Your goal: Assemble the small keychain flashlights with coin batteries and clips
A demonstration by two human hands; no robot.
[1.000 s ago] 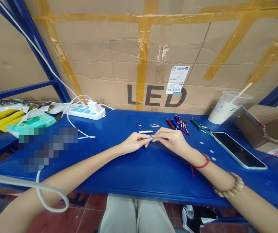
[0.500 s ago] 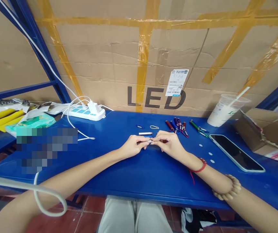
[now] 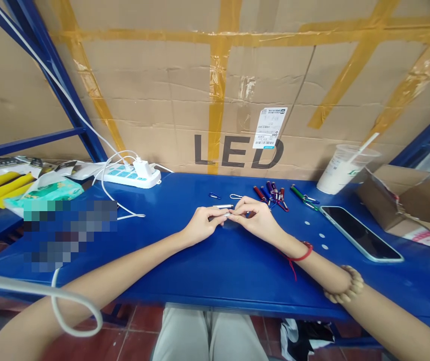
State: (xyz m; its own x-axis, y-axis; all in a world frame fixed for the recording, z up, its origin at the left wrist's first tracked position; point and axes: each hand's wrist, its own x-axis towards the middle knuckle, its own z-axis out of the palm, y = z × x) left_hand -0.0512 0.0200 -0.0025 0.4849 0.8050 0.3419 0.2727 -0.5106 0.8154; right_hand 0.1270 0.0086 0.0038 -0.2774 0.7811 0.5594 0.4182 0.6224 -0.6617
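Observation:
My left hand (image 3: 202, 224) and my right hand (image 3: 254, 216) meet over the middle of the blue table (image 3: 218, 276). Between their fingertips is a small silvery metal piece (image 3: 227, 214), pinched from both sides; the fingers cover most of it, so its kind is unclear. Just behind the hands lies a silver tube (image 3: 224, 206), partly hidden by my fingers. Farther back are a blue carabiner clip (image 3: 215, 196) and a silver carabiner clip (image 3: 236, 196). Several small coloured metal torches with clips (image 3: 271, 193) lie beyond my right hand, with a green one (image 3: 298, 192) beside them.
At right are a phone (image 3: 361, 233), several small clear discs (image 3: 322, 235), a plastic cup with a straw (image 3: 341, 170) and an open cardboard box (image 3: 410, 200). A white power strip (image 3: 127, 176) with cables stands at left, near a green packet (image 3: 47, 190). A large carton (image 3: 143, 90) forms the back.
Both hands stay together at the small piece, and the right fingers have shifted their grip slightly. The whole view has moved a little, so things appear slightly farther left.

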